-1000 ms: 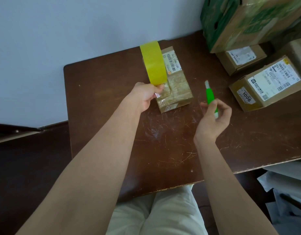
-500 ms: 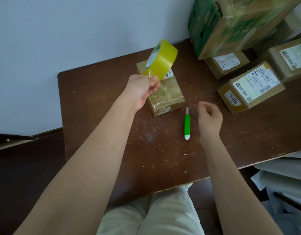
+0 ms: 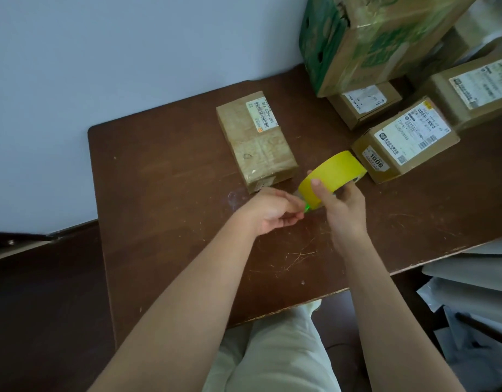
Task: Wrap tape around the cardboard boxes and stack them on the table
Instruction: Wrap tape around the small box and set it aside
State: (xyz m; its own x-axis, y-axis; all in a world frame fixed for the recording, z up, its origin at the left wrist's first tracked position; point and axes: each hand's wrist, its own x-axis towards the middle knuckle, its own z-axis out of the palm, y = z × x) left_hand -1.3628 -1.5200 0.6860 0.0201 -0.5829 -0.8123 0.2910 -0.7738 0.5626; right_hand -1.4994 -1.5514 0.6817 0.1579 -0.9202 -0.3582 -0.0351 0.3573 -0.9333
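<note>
A scratched dark brown tabletop [image 3: 164,193] stands against a pale wall. Nearest, both hands meet above it: the right hand [image 3: 343,210] grips the yellow roll of tape [image 3: 333,176], thumb on its outer face, while the left hand [image 3: 268,212] pinches something at the roll's lower edge, beside a mostly hidden green knife [image 3: 307,207]. Just beyond lies a small taped box [image 3: 255,142], flat on the tabletop. Farther right sit three labelled boxes [image 3: 405,142], and behind them a large green-printed carton [image 3: 368,38].
</note>
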